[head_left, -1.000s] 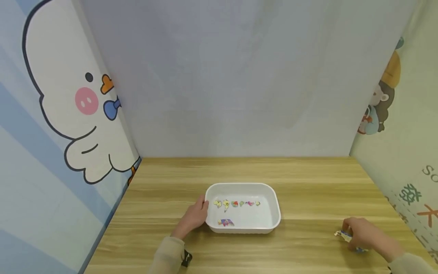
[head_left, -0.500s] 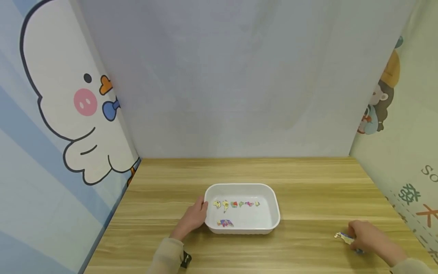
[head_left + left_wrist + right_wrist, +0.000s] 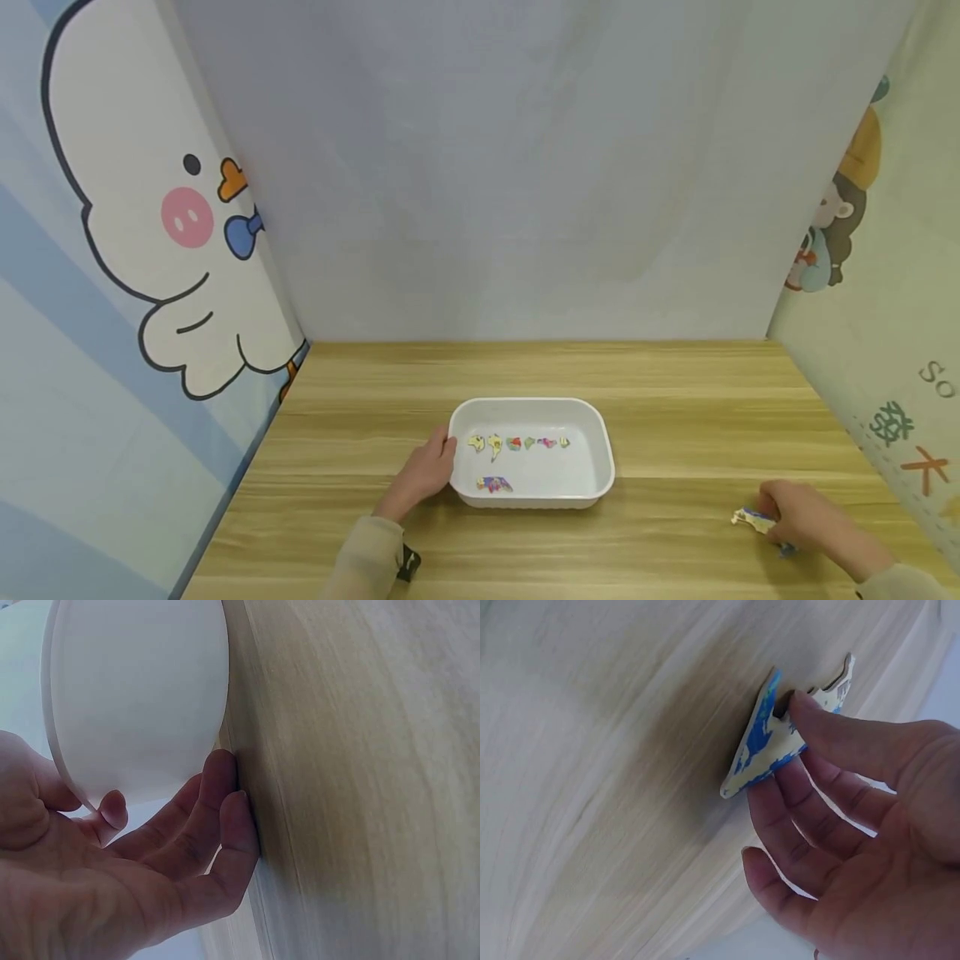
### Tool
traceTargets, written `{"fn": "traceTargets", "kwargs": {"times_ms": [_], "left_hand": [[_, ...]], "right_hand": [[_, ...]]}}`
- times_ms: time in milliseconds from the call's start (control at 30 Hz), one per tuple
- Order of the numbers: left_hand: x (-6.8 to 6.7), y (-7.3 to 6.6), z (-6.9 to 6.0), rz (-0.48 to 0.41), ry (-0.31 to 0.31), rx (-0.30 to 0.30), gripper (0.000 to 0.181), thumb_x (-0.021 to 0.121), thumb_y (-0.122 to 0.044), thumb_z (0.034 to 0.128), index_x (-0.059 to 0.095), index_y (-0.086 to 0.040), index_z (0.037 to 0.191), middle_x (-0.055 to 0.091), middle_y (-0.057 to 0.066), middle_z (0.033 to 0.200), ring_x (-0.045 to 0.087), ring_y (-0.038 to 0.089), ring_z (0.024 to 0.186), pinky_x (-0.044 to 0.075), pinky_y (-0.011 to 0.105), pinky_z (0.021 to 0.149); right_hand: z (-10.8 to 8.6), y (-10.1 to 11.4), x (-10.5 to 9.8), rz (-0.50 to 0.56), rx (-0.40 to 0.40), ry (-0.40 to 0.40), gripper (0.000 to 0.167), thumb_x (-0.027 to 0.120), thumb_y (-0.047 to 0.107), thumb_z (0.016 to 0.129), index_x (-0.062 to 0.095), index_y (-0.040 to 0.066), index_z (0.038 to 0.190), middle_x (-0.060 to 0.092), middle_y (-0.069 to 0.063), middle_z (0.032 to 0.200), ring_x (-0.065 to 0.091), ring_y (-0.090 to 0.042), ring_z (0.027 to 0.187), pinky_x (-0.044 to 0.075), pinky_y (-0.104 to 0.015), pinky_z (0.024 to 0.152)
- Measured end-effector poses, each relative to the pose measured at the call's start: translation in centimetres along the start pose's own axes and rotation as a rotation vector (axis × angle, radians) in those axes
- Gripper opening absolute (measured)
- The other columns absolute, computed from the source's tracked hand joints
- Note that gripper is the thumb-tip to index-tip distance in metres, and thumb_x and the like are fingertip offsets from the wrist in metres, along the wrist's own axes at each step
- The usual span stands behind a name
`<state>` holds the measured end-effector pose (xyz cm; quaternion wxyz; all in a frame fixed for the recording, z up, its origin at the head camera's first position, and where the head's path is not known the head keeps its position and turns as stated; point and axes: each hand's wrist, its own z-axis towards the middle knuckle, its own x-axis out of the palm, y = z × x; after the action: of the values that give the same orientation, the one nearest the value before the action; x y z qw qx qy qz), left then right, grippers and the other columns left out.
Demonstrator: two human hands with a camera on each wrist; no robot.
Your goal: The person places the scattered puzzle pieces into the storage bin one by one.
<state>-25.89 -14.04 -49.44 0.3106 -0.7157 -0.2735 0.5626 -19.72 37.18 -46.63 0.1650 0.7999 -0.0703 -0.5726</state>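
At the left end of a white plastic tray my left hand grips the rim. In the left wrist view the thumb is at the rim and the other fingers curve along the outer wall, close to the tabletop. Far to the right, my right hand pinches a flat, irregular piece, cream with blue patches, like a puzzle piece. Its thumb lies on the upper face and the fingers are beneath. The piece is tilted just over the table; whether an edge touches is unclear.
Inside the tray lies a row of several small coloured cutouts, among them a yellow one and a red-green one. A larger purple-pink cutout lies nearer the front. Grey cloth stands behind the wooden table, with printed curtains at both sides.
My right hand has shifted slightly right along the cream-blue piece, so more of its left end shows. The left hand and the tray stay in place.
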Motion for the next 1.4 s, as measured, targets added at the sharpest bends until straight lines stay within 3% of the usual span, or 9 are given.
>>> {"fn": "traceTargets", "kwargs": {"times_ms": [267,567,700,933,1167,1400], "left_hand": [[0.0,0.1,-0.1,0.006,-0.009,0.022,0.027,0.034,-0.024,0.1045,0.044,-0.005,0.122,0.053,0.010,0.087,0.048,0.020,0.066,0.038,0.033,0.056],[-0.4,-0.1,-0.1,0.004,-0.010,0.028,0.030,0.034,-0.023,0.1043,0.044,-0.004,0.126,0.055,0.012,0.093,0.049,0.020,0.068,0.040,0.034,0.058],[-0.5,-0.2,0.0,0.012,-0.011,0.033,0.029,0.034,-0.023,0.1044,0.044,-0.004,0.124,0.055,0.011,0.090,0.050,0.020,0.068,0.040,0.033,0.058],[-0.3,-0.4,-0.2,-0.003,-0.003,0.024,0.026,0.034,-0.023,0.1044,0.045,-0.005,0.120,0.053,0.009,0.085,0.049,0.021,0.066,0.039,0.033,0.057],[-0.2,-0.1,-0.2,0.002,-0.007,0.032,0.025,0.034,-0.024,0.1044,0.045,-0.006,0.118,0.053,0.009,0.083,0.049,0.021,0.066,0.039,0.033,0.057],[-0.1,-0.1,-0.3,-0.015,-0.005,0.035,0.022,0.034,-0.023,0.1043,0.044,-0.007,0.114,0.051,0.009,0.080,0.048,0.021,0.064,0.038,0.033,0.056]], "right_hand": [[0.2,-0.3,0.0,0.031,-0.053,-0.023,0.031,0.082,0.002,0.063,0.056,0.010,0.078,0.045,0.001,0.065,0.043,-0.016,0.058,0.038,-0.031,0.053],[0.7,-0.7,-0.1,0.080,-0.087,-0.055,0.015,0.078,0.006,0.071,0.065,0.011,0.077,0.060,0.006,0.071,0.053,-0.014,0.064,0.044,-0.036,0.060],[0.9,-1.1,-0.3,0.151,-0.126,-0.018,0.008,0.076,0.008,0.076,0.070,0.008,0.082,0.065,0.003,0.077,0.057,-0.014,0.069,0.046,-0.037,0.063],[1.3,-1.5,-0.7,0.315,-0.216,0.109,0.007,0.068,0.000,0.082,0.071,-0.003,0.088,0.068,-0.005,0.082,0.056,-0.006,0.072,0.046,-0.027,0.064],[2.0,0.1,-1.4,0.372,-0.264,0.138,0.006,0.065,-0.002,0.084,0.069,-0.004,0.088,0.068,-0.006,0.081,0.057,-0.008,0.070,0.046,-0.026,0.062],[3.0,3.1,-2.5,0.315,-0.317,0.130,0.005,0.066,0.001,0.087,0.070,0.002,0.089,0.068,-0.002,0.083,0.059,-0.011,0.074,0.048,-0.028,0.063]]}}
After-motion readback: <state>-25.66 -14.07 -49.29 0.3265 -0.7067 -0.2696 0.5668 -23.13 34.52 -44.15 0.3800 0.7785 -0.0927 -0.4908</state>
